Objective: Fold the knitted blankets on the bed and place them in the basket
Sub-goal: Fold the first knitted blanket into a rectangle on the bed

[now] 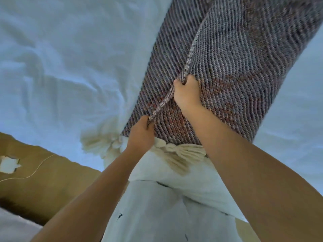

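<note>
A grey-purple knitted blanket [232, 55] with reddish patches lies lengthwise on the white bed [61, 58], folded over itself, its cream tassels [181, 151] at the near end. My left hand [141, 133] pinches the folded edge near the tassel end. My right hand [187, 91] grips the same edge a little farther up, fingers curled round it. The edge runs taut between both hands. No basket is in view.
The wrinkled white sheet spreads left and right of the blanket. A tan floor [43, 180] shows at lower left with a thin white cord [37, 169] and a white object [8, 164]. My white clothing [157, 206] fills the bottom centre.
</note>
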The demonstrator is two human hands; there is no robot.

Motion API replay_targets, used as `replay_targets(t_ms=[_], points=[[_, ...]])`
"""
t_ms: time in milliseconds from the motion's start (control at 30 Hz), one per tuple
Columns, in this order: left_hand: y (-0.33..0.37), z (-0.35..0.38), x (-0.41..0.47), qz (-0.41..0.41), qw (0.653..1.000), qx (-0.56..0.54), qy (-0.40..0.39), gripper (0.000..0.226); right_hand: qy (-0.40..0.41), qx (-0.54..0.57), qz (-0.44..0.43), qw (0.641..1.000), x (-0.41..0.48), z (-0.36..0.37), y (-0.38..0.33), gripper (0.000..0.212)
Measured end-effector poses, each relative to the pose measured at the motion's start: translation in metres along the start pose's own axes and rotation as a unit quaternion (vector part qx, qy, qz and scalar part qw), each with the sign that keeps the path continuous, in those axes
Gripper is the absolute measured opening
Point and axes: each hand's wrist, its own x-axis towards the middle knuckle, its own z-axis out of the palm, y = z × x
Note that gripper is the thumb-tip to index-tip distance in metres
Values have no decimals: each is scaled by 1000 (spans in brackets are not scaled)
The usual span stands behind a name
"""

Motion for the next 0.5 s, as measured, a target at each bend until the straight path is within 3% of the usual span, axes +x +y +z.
replay_targets(t_ms=[100, 267, 400, 500], points=[[-13, -8, 6, -9, 999, 11, 46, 15, 10, -31, -26, 999, 0, 27, -5, 12], [-30, -6, 3, -31, 994, -20, 102, 15, 22, -105, -61, 992, -5, 46, -1, 29], [-46, -14, 1, -83, 994, 65, -31, 21, -18, -217, 27, 976, -9, 62, 12, 50], [-53, -30, 2, -101, 981, 118, -117, 12, -27, -216, 53, 975, -10, 72, 12, 51]])
